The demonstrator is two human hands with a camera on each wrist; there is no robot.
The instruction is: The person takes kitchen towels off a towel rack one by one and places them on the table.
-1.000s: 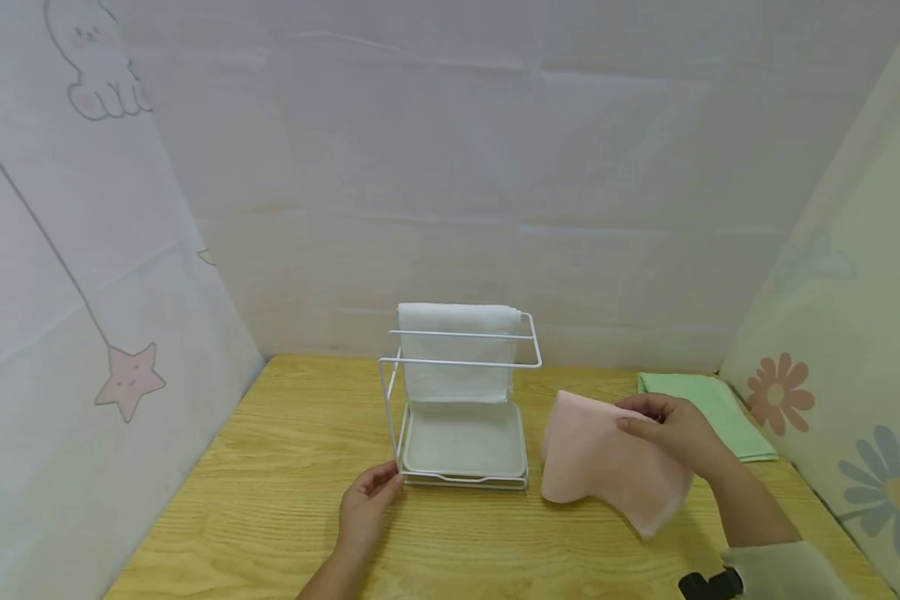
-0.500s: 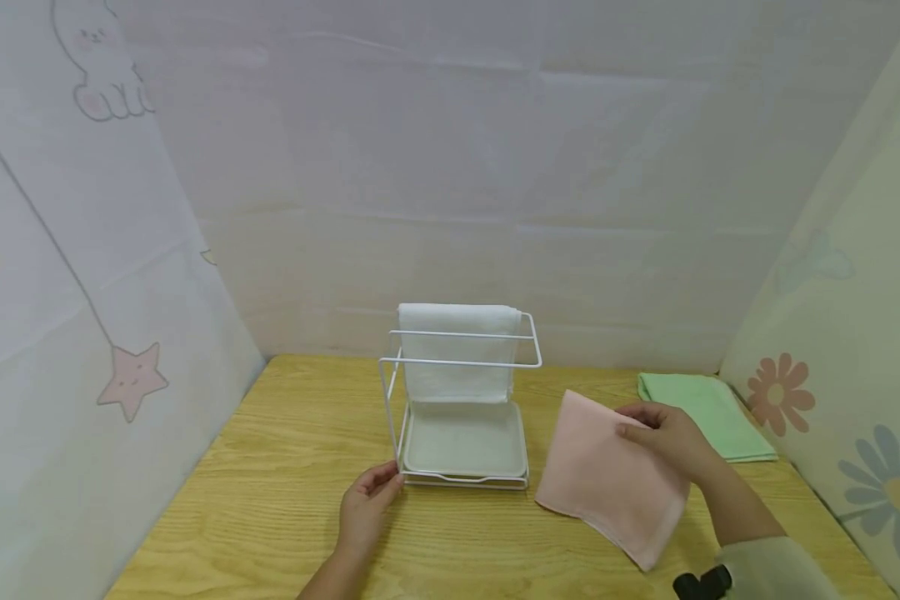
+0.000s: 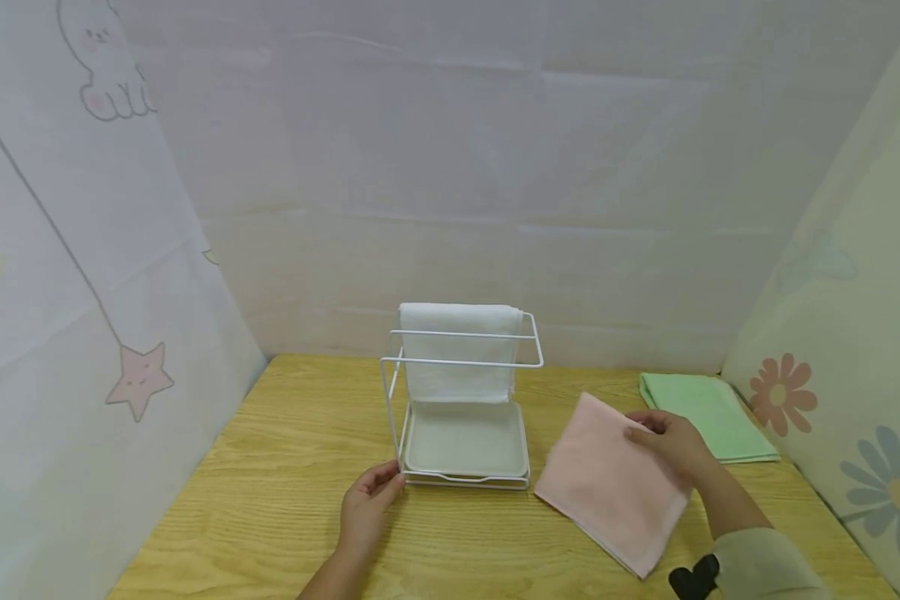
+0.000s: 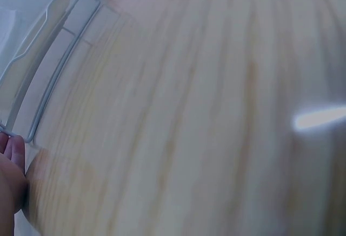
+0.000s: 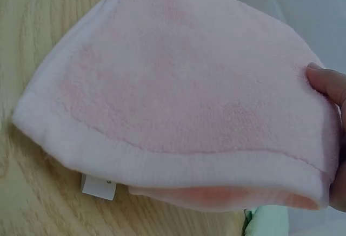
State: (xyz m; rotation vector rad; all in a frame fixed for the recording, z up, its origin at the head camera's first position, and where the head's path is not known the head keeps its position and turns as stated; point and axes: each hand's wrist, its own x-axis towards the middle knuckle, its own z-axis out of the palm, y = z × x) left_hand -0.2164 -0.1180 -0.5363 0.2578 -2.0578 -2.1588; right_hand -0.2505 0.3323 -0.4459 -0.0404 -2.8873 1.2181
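Observation:
A pink towel (image 3: 615,487) hangs folded from my right hand (image 3: 675,446), pinched by thumb and fingers along its upper edge. Its lower edge reaches down to the table or close to it. In the right wrist view the towel (image 5: 194,84) fills most of the frame, with a small white label under its hem. My left hand (image 3: 367,500) holds the front left bottom corner of a white wire towel rack (image 3: 461,363). A white towel (image 3: 457,387) is draped over the rack's rear bar, while the two nearer bars are bare. In the left wrist view only some fingers (image 4: 17,152) show at the rack's corner.
A pale tray (image 3: 465,442) sits in the rack's base. To the back right a folded green towel (image 3: 712,417) lies on the wooden table (image 3: 270,467). Printed cloth walls (image 3: 457,167) stand behind and on both sides.
The pink towel has opened out flatter and its upper corner has shifted right. My right hand has moved slightly right and down. The left hand and the rack stay in place.

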